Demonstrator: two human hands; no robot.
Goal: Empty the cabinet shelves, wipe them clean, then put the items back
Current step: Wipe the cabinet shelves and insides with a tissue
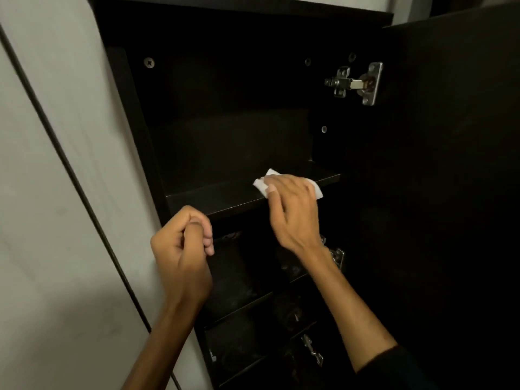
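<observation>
So the right hand (291, 205) is stretched up onto the front edge of the top shelf (225, 197), palm down, fingers bent over a small white wipe (260, 185) and pressing it flat on the shelf surface (corners of the wipe stick out on both sides of the hand). Right forearm runs up from below the shelf at an angle, dark sleeve (394, 370) at the elbow end. Left hand (183, 249) hangs in the air just below the shelf's left front corner, curled into a loose fist, holding nothing I can see. Door (450, 164) is swung open right of the shelf, silver hinge (357, 83) above it.
</observation>
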